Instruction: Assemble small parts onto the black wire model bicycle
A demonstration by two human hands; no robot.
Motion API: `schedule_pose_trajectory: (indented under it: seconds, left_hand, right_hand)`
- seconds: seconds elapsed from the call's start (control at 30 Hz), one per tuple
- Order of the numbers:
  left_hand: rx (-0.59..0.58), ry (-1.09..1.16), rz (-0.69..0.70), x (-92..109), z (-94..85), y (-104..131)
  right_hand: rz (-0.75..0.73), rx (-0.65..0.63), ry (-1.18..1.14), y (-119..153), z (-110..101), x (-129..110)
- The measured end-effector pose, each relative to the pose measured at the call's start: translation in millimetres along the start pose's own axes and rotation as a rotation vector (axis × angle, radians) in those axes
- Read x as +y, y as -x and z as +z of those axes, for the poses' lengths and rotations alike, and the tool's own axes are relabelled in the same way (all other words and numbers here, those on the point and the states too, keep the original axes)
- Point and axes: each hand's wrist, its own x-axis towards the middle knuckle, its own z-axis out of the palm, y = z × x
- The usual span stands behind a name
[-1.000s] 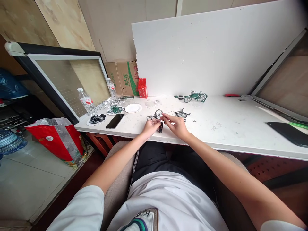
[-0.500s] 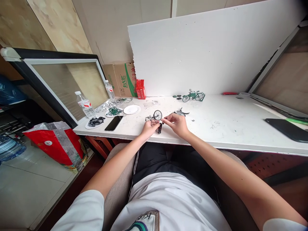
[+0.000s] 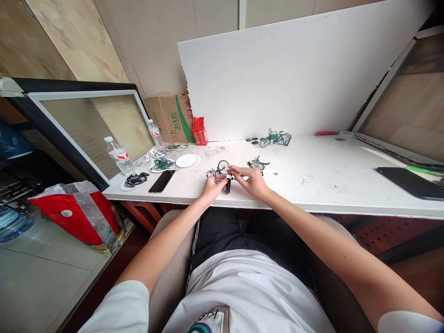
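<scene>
My left hand point(image 3: 213, 188) is closed around a small black model bicycle point(image 3: 223, 166), its spoked wheel turned upward and a black part hanging below the fingers. My right hand point(image 3: 251, 179) pinches thumb and forefinger together at the lower right edge of that wheel. Whatever sits between those fingertips is too small to make out. Just behind the right hand lies a loose spoked wheel with black parts point(image 3: 257, 163). Farther back on the white table point(image 3: 312, 185) stands a green model bicycle point(image 3: 275, 138), with small dark pieces point(image 3: 252, 140) to its left.
To the left are a phone point(image 3: 162, 181), paper plates with black parts point(image 3: 135, 180) and green parts point(image 3: 163, 163), a bare plate point(image 3: 188, 160) and water bottles point(image 3: 119, 155). A red box point(image 3: 200, 131) stands at the back. A black device point(image 3: 409, 183) lies far right.
My right hand has turned slightly and its fingertips have moved a little up and left along the wheel. My left hand keeps its hold. The whole view has shifted slightly.
</scene>
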Motion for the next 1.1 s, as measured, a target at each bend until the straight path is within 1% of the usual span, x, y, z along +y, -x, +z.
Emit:
schedule_pose_trajectory:
  seconds: [0.23,0.5,0.6,0.7,0.83,0.93,1.0,1.1]
  left_hand:
    - [0.026,0.008,-0.013,0.1,-0.5,-0.6]
    - [-0.012,-0.019,-0.001,3.2,-0.1,1.2]
    - [-0.014,-0.011,-0.001,4.7,0.2,1.9]
    - [-0.005,0.017,0.003,5.1,0.3,2.3]
    - [0.012,0.044,-0.007,3.8,0.0,1.5]
    - [0.007,0.087,-0.044,1.9,-0.6,-0.4]
    - [0.008,0.117,-0.057,0.7,-1.0,-1.6]
    - [0.022,0.126,-0.054,-0.2,-1.4,-2.3]
  right_hand:
    - [0.074,0.048,-0.034,0.1,-2.6,8.1]
    - [0.07,0.068,-0.005,-2.8,-2.5,2.1]
    - [0.037,0.088,-0.015,-1.6,-1.9,4.2]
    - [-0.013,0.084,0.026,-0.2,-2.6,5.8]
    - [-0.075,0.025,0.109,-0.3,-3.1,2.0]
    - [-0.125,-0.01,0.1,-1.0,-1.9,-1.9]
    - [-0.108,0.004,0.08,-1.2,-1.2,-2.6]
    - [-0.025,0.036,0.049,-1.4,-1.5,-0.6]
